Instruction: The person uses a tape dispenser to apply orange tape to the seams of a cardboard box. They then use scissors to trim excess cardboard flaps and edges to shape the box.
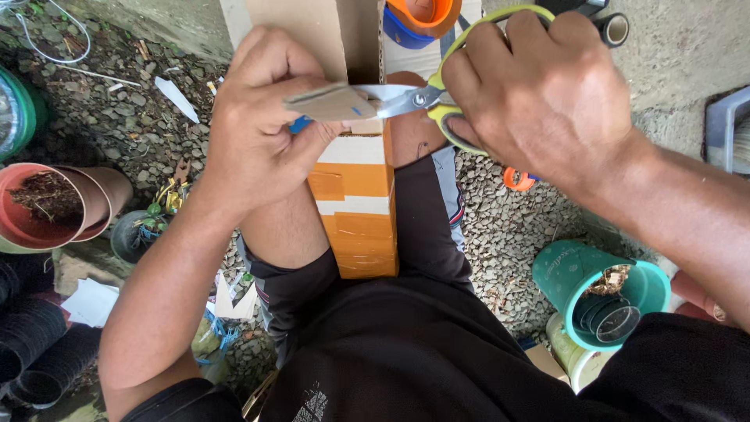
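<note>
Both hands are busy in the upper middle of the frame. The left hand [262,117] is closed on a small piece of cardboard [328,101], pinched between thumb and fingers. The right hand [539,94] is closed around the yellow-green handles of the scissors [414,98]; the metal blades point to the left and meet the edge of the cardboard piece.

Just under the hands, between the knees of the person, stands an orange and white box [359,211]. The person wears black shorts [437,234] and a black shirt [406,352].

At the lower right of the frame is a green plastic cup [566,273], lying tilted on the gravel [500,227]. At the left are a red pot [39,207] with dry brown matter inside and a stack of black pots [39,352] in the lower left corner. At the top edge, beyond the hands, is a large cardboard sheet [305,31], and beside it an orange bowl [426,16].
</note>
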